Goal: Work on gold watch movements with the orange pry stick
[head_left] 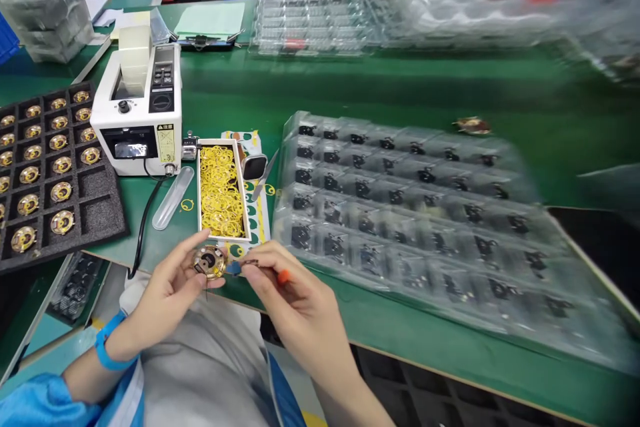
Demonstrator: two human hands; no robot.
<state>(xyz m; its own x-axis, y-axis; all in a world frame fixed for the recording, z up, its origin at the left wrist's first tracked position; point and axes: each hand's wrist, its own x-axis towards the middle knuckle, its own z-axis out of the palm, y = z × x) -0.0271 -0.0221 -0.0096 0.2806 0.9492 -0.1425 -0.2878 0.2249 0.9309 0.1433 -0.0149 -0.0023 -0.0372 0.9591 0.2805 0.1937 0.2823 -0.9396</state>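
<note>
Near the table's front edge, my left hand (175,287) is closed, pinching a round gold part (210,261) by its rim between thumb and fingers. The part has a dark centre and looks like a small ring-shaped electronic assembly. Just to its right, my right hand (290,293) is closed on a small dark piece with a blue tab (233,268); the tab points at the gold part, and I cannot tell whether they touch. An orange item (284,277) shows between the right fingers, mostly hidden. Beyond both hands lies a white box (199,193) filled with yellow rings (220,180).
A black foam tray (100,213) of similar gold parts lies left. Behind it stands a white tape dispenser (113,107) with a black cable (141,233). Clear trays (370,233) holding dark parts cover the right side. A watch-like case (254,167) sits beside the box.
</note>
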